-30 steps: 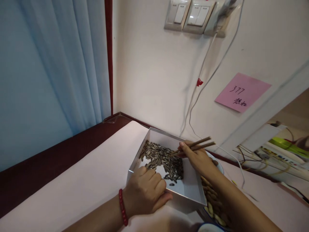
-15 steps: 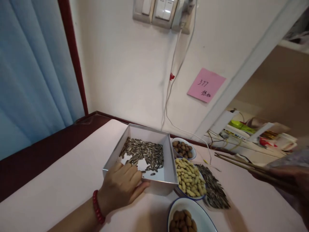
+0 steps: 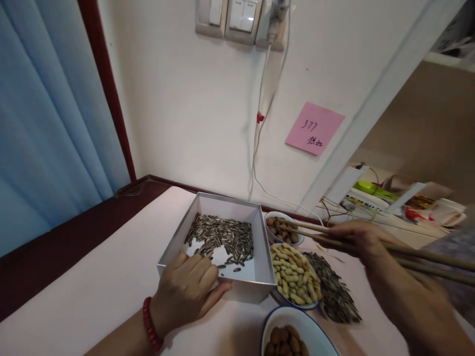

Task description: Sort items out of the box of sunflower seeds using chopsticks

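My left hand (image 3: 189, 284), with a red bead bracelet at the wrist, grips the near wall of a silver-edged box (image 3: 264, 247). Sunflower seeds (image 3: 222, 235) lie spread over the box's white floor. In my right hand (image 3: 371, 247) is a pair of chopsticks (image 3: 315, 236), pointing left. Their tips reach over a white bowl (image 3: 300, 241) of round brown nuts (image 3: 278, 226); whether they touch a nut I cannot tell. In front of that bowl, peanuts (image 3: 295, 277) fill a blue-rimmed dish. Beside them is a heap of more sunflower seeds (image 3: 334, 291).
A blue-rimmed bowl (image 3: 319, 331) with brown almond-like nuts (image 3: 284, 341) stands at the near edge. White cables (image 3: 256, 163) hang down the wall from a socket. A cluttered shelf (image 3: 401, 202) is at the right, a blue curtain (image 3: 55, 123) at the left.
My right hand has moved left from the right edge, bringing the chopstick tips over the bowl of round nuts. My left hand stays on the box wall. The view has shifted slightly.
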Tool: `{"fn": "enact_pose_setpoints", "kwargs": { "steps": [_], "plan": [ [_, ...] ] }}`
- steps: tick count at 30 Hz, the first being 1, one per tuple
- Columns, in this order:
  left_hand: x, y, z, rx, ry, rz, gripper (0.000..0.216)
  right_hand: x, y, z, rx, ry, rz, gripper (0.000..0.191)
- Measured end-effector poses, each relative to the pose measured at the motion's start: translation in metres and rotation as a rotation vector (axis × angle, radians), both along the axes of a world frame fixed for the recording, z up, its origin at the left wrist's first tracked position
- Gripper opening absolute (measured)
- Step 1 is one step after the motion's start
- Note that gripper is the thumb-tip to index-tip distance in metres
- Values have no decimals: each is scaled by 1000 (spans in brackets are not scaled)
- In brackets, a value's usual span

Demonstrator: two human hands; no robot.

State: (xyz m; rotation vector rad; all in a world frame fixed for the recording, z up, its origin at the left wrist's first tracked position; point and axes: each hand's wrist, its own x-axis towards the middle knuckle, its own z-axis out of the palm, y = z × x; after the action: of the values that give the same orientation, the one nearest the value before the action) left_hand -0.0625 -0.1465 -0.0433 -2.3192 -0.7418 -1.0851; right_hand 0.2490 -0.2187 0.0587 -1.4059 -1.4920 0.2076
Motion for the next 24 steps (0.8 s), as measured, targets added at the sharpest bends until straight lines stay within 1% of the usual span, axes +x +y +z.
{"fn": "enact_pose_setpoints", "kwargs": {
  "steps": [3,5,7,10,12,14,16,18,21,24],
  "plan": [
    [0,0,-2,-17,-3,8,31,-44,34,6,-94,-118,132,30],
    [-1,1,-3,-22,-3,8,32,-64,60,3,-173,-226,218,34],
    [-1,1,-3,-30,-3,3,33,-76,89,-6,-245,-318,286,36],
    [-1,0,-4,-44,-11,-9,33,-87,129,-24,-281,-381,361,32],
    [0,-1,-4,-53,-21,-11,34,-94,150,-34,-287,-405,405,30],
    [0,-1,-3,-53,-31,-12,34,-101,164,-40,-301,-417,448,30],
    [0,-1,-3,-52,-35,-16,34,-107,169,-40,-323,-406,490,33],
    [0,-1,-4,-57,-29,-18,34,-112,166,-34,-334,-369,528,35],
    [0,-2,-5,-59,-23,-20,34,-122,152,-24,-347,-281,587,36],
    [-1,-2,-4,-55,-23,-18,34,-135,137,-24,-428,-203,715,38]
  ]
}}
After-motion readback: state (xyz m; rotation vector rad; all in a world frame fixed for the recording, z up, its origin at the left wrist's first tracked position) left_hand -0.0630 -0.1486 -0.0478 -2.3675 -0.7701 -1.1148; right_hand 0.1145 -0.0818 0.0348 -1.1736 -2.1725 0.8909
